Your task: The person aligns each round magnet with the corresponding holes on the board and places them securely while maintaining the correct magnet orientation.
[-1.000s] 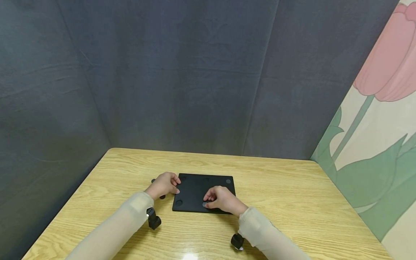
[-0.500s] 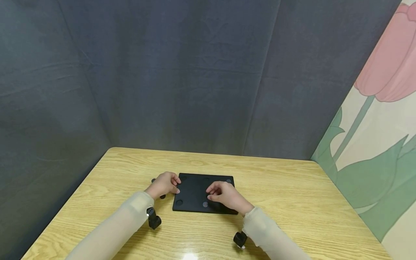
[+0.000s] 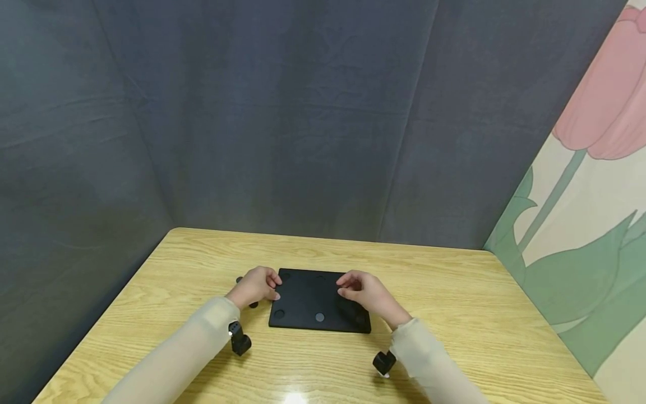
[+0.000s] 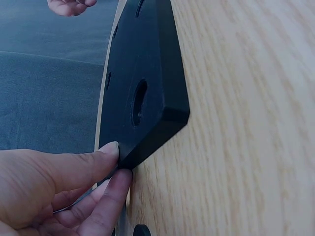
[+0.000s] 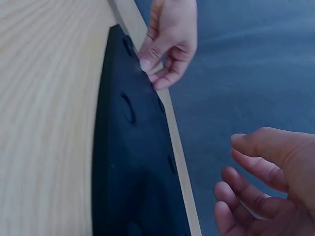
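A thin black rectangular board (image 3: 303,294) with round recesses lies flat on the table. My left hand (image 3: 254,286) pinches its left edge; in the left wrist view the thumb is at the top edge and a finger lies against the side. One recess (image 4: 140,102) shows near that corner. A grey disc (image 3: 319,317) sits at the middle of the board's near side. Over the board's right part hovers my right hand (image 3: 370,294), its fingers loosely bent and, in the right wrist view, nothing between them. It hides the board's far right corner.
Two small dark round pieces lie on the wooden table (image 3: 454,314) beside my left hand, the nearer piece (image 3: 254,305) close to the wrist. A dark curtain (image 3: 303,123) hangs behind the table. On the right stands a wall (image 3: 595,213) painted with a tulip.
My right hand has let go of the grey disc at the board's near side, then risen and moved right. The disc stays in place. My left hand keeps its hold on the edge.
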A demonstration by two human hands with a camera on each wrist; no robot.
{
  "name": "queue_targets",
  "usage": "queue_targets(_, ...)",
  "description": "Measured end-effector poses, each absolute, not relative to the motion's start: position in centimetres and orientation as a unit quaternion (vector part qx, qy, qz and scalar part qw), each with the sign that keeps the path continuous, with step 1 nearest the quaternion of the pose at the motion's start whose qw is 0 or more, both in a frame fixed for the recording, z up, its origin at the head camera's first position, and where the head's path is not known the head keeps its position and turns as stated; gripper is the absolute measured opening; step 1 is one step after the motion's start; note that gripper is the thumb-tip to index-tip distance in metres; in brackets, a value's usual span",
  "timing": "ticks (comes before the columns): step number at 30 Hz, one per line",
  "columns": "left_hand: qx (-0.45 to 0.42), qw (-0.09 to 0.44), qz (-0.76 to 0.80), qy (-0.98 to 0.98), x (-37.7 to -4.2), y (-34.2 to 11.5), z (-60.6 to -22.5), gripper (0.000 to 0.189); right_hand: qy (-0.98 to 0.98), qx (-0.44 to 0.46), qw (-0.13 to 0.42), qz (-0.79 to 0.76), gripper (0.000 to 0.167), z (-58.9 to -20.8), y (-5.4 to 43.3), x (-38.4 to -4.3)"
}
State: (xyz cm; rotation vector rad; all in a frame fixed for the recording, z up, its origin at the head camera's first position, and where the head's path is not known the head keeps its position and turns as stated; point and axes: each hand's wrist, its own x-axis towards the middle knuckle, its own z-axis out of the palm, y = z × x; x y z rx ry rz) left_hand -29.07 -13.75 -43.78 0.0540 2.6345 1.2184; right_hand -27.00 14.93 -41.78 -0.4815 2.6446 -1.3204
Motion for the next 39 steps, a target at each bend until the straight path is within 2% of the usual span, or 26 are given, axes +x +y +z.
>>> queue_targets(11, 0.024, 0.118, 0.419, 0.9, -29.0, -13.9, -43.8, 0.026, 0.896, -0.112, 0.021, -0.429, 0.014, -41.6, 17.1, -27.9)
queue_targets(17, 0.022, 0.117, 0.415, 0.902, -29.0, -13.8, -43.7, 0.026, 0.895, -0.094, 0.024, -0.435, 0.01, -42.2, 17.8, -28.3)
queue_targets(27, 0.021, 0.117, 0.417, 0.901, -28.7, -13.6, -43.5, 0.025, 0.894, -0.085, 0.027, -0.438, 0.014, -43.1, 18.4, -28.7)
queue_targets(39, 0.027, 0.111, 0.415, 0.903, -28.8, -13.8, -43.7, 0.026, 0.889, -0.063, 0.049, -0.451, 0.008, -44.7, 18.8, -29.0)
